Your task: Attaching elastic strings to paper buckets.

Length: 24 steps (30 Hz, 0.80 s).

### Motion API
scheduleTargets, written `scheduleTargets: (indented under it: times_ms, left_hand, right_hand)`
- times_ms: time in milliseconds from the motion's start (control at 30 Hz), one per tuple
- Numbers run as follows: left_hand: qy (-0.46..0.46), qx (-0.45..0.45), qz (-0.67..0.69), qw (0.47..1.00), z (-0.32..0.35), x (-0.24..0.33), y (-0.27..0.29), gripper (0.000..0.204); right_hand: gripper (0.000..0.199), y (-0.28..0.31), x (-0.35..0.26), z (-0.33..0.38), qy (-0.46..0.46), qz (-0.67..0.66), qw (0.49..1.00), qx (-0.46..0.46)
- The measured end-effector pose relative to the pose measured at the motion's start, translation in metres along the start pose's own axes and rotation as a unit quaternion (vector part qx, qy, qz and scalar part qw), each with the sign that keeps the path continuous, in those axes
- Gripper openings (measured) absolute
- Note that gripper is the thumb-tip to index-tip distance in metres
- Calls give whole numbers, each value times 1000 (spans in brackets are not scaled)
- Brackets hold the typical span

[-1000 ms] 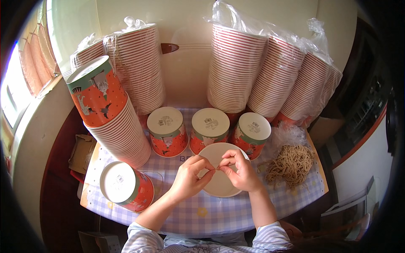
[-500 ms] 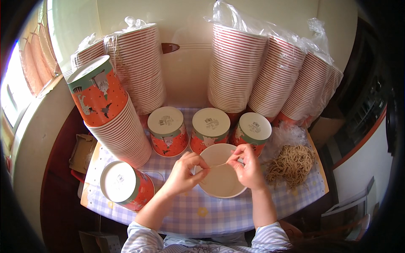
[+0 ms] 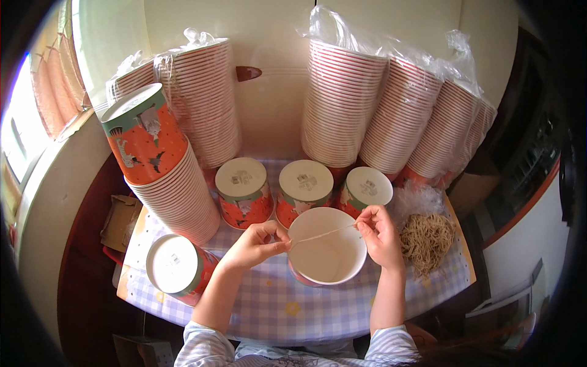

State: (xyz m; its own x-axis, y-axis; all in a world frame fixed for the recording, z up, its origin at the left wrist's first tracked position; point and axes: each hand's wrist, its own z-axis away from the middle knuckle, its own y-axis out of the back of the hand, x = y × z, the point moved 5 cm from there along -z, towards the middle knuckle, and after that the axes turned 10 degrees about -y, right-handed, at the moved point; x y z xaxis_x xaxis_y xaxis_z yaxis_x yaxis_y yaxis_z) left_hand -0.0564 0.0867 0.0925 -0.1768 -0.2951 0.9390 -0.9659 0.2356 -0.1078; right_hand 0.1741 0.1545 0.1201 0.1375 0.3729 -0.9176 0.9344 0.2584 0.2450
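Observation:
A thin tan cord (image 3: 324, 235) is stretched across the mouth of a white-lined paper bucket (image 3: 330, 269). My left hand (image 3: 257, 246) pinches one end at the bucket's left rim. On the other side, my right hand (image 3: 379, 237) pinches the cord near the right rim, a little higher. The bucket stands with its mouth up, and its inside looks bare. A tangled heap of tan cords (image 3: 427, 241) lies to the right of my right hand. Beside my left forearm, an upside-down orange and green bucket (image 3: 173, 264) rests on the checked tablecloth (image 3: 269, 312).
Behind the bucket, three upturned buckets (image 3: 306, 177) stand in a row. A tall nested stack (image 3: 174, 189) leans at the left. Plastic-wrapped bucket stacks (image 3: 342, 104) line the back. A cardboard box (image 3: 119, 220) sits beyond the table's left edge.
My hands have drawn apart, my right one moving rightward and my left one slightly left. The cord between them now shows longer and straighter. The open bucket appears shifted slightly right.

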Motion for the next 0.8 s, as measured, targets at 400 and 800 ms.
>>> scheduleTargets:
  times_ms: [400, 800]
  left_hand:
    - [0, 35, 126, 991, 60, -5, -42, 6]
    - [-118, 166, -91, 975, 139, -21, -81, 8]
  right_hand:
    - [31, -50, -64, 54, 69, 179, 946, -261]
    - [16, -74, -68, 131, 221, 342, 868, -282]
